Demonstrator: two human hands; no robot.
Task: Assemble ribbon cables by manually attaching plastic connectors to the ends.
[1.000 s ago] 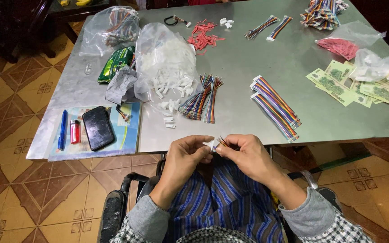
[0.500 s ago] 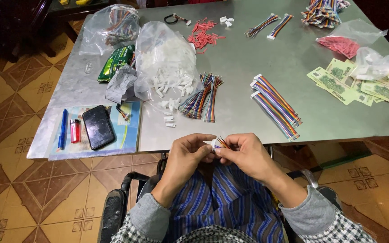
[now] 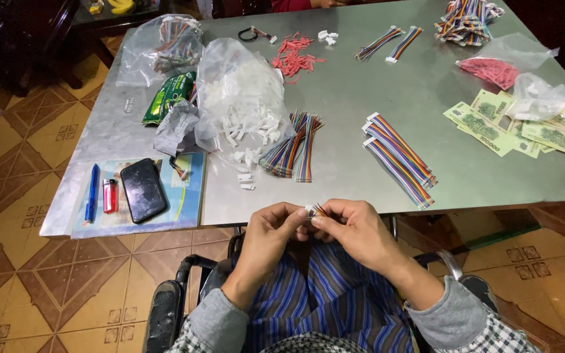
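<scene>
Matt grey metal table [image 3: 361, 85], crinkled clear plastic bag [image 3: 237, 85], glossy phone [image 3: 142, 189].

grey metal table [image 3: 374, 85] | wire bundles [image 3: 397, 153] | connector bag [image 3: 240, 91] | banknotes [image 3: 485, 121] | phone [image 3: 143, 189] | booklet [image 3: 188, 189]

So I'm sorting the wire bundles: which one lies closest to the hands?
The fanned bundle beside the white connectors, just above the hands; the other bundles lie farther right or at the far edge.

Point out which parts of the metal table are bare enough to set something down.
Bare metal lies mid-table between the red connectors and the finished ribbon cables, and along the near edge below the banknotes. The left side is crowded around the bag of white housings and phone.
</scene>
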